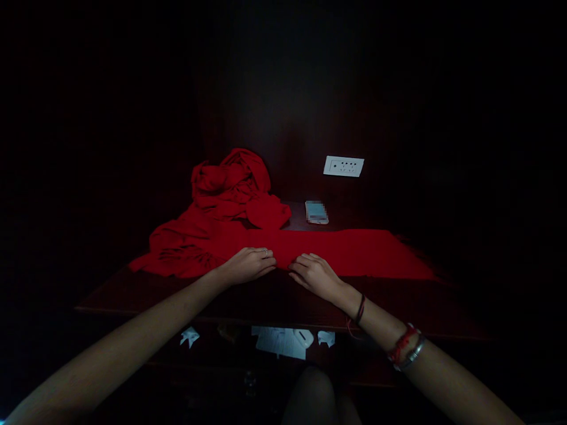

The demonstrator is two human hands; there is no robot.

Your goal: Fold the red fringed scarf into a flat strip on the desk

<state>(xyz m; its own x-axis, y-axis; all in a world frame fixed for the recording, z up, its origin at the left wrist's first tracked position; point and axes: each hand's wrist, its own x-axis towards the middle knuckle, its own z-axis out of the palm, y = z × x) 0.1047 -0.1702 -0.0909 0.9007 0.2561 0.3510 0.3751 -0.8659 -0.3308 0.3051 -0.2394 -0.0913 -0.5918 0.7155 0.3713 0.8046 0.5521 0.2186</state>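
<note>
A long red scarf (354, 252) lies across the dark desktop. Its right part is a flat, folded-looking strip with a fringed end, while its left part runs into a bunched, wrinkled heap (230, 183). Near the middle of the strip's front edge, my left hand (251, 264) has its fingers closed on the cloth; a ring shows on one finger. A short gap to the right, my right hand (313, 274) is also curled on the same edge, with its fingertips partly hidden. Bracelets circle my right wrist and forearm.
Behind the strip lies a phone (316, 212) with a blurred screen. A white socket plate (344, 166) is on the back wall. Under the desktop, a lower shelf holds papers (281, 342), a white rounded object (303, 338) and crumpled white pieces (190, 337). My knee (310, 395) is below.
</note>
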